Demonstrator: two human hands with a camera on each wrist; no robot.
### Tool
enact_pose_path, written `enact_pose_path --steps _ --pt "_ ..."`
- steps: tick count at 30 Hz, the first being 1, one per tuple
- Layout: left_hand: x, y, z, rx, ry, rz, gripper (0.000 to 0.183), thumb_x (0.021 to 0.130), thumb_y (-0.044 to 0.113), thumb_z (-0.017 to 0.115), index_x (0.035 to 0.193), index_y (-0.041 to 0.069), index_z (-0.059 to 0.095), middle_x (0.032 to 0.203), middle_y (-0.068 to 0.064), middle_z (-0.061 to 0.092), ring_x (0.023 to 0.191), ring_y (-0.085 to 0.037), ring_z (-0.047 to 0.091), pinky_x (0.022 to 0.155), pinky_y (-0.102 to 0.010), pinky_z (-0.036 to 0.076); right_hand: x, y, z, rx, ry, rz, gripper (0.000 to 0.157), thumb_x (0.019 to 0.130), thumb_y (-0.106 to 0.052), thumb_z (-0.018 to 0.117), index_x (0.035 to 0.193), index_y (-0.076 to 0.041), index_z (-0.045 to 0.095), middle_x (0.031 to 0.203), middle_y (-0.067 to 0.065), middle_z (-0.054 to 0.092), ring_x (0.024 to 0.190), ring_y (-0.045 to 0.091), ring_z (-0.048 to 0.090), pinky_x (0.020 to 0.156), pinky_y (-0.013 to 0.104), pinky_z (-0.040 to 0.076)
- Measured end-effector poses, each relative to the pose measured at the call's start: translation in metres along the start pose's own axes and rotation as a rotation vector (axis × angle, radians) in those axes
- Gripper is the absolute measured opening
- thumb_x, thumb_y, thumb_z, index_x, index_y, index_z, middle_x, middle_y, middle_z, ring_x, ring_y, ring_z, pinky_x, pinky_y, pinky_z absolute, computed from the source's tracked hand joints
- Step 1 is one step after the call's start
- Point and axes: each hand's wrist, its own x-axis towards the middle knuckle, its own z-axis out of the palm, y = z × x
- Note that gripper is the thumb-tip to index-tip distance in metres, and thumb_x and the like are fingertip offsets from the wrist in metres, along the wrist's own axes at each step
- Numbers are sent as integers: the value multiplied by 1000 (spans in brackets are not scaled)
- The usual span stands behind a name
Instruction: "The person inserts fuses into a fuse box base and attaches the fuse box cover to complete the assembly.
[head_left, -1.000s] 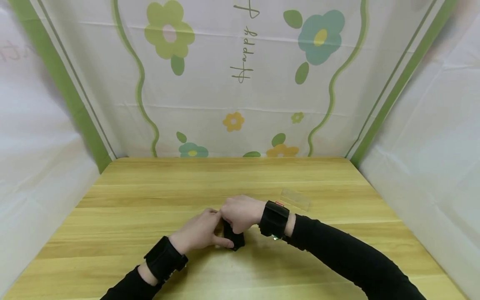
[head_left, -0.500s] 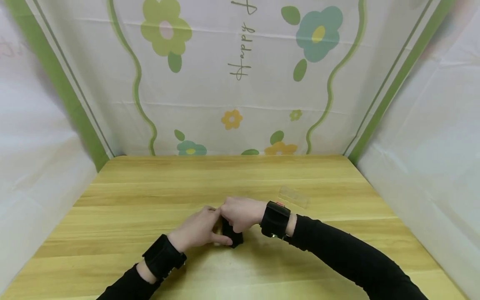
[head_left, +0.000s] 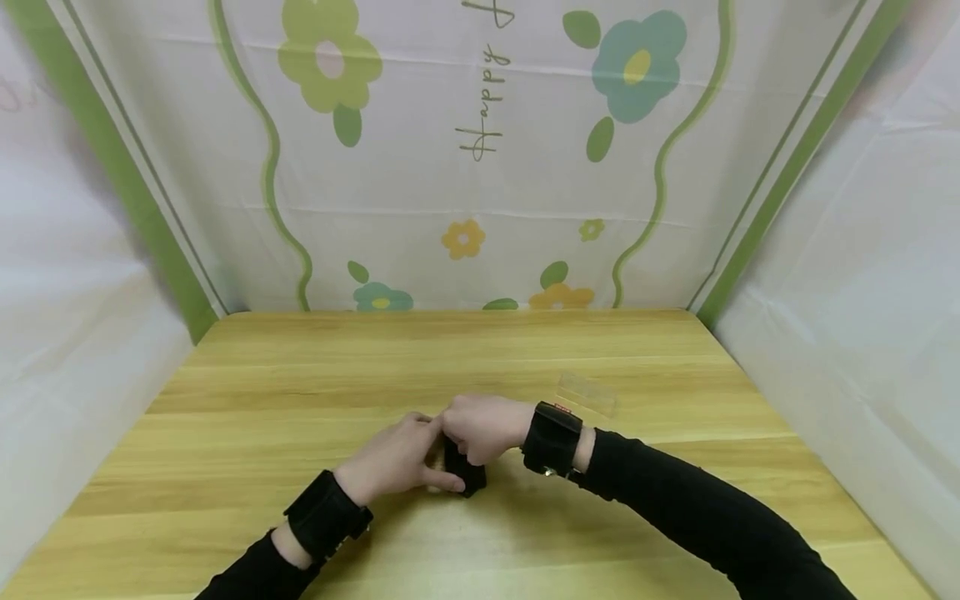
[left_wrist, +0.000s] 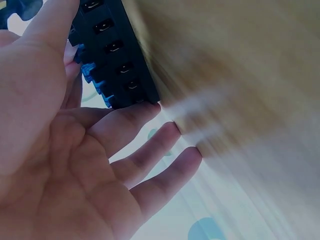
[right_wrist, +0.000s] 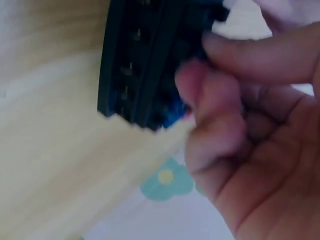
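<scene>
A black terminal block (head_left: 465,472) stands on the wooden table in front of me, a row of slots with metal contacts along one side and blue parts along another. My left hand (head_left: 397,457) holds it by the ends, thumb at the near end and index fingertip at the far end. The other left fingers (left_wrist: 150,150) reach past it, nearly straight. Curled over the block's far part is my right hand (head_left: 483,427). Its thumb and index fingertip (right_wrist: 192,82) close together at the block's edge; anything small between them is hidden and blurred.
A clear plastic strip (head_left: 587,394), perhaps a cover, lies on the table (head_left: 300,375) beyond my right wrist. White cloth with printed flowers (head_left: 463,239) hangs behind the table's far edge, and plain white cloth walls (head_left: 862,292) flank both sides.
The head view has shifted slightly. Both hands stay at the terminal block, with hardly any movement between them.
</scene>
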Motion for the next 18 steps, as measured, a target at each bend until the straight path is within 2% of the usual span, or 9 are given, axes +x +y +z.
enact_pose_path --steps 2,4,7,11,13,18 --pt "0 0 -1 -1 -12 -15 80 76 65 65 138 19 45 117 -9 60 119 -30 48 89 -40 44 -1 4 -4 35 -16 -9 40 83 4 59 60 -16 33 58 -5 14 54 9 12 49 20 15" --pt "1 1 -1 -2 -26 -37 90 76 67 64 146 16 38 120 -13 58 121 -30 46 89 -41 44 -3 8 -7 67 -34 -5 44 86 4 58 59 -17 29 60 -5 13 55 10 11 50 20 16" --pt "1 2 0 3 -32 -53 100 75 68 64 151 13 29 125 -17 54 123 -30 45 89 -41 44 -6 12 -10 90 -50 7 40 88 0 59 55 -16 43 54 -7 21 50 8 16 49 18 21" --pt "1 2 0 7 -27 -49 100 76 67 64 151 12 28 123 -16 55 122 -31 46 89 -41 44 -6 13 -10 85 -53 23 28 89 -5 62 62 -14 62 51 -9 34 46 6 25 48 16 26" --pt "0 1 0 7 -23 -41 99 76 66 64 151 12 29 122 -16 56 121 -31 46 89 -41 44 -6 11 -9 72 -53 32 29 89 -6 62 61 -15 60 50 -8 32 46 6 24 47 17 24" --pt "-1 0 1 14 -21 -34 95 76 66 64 149 14 33 120 -15 58 120 -32 47 89 -42 44 -4 6 -8 42 -45 95 40 87 -11 65 54 -20 44 50 -7 22 46 8 20 46 20 18"
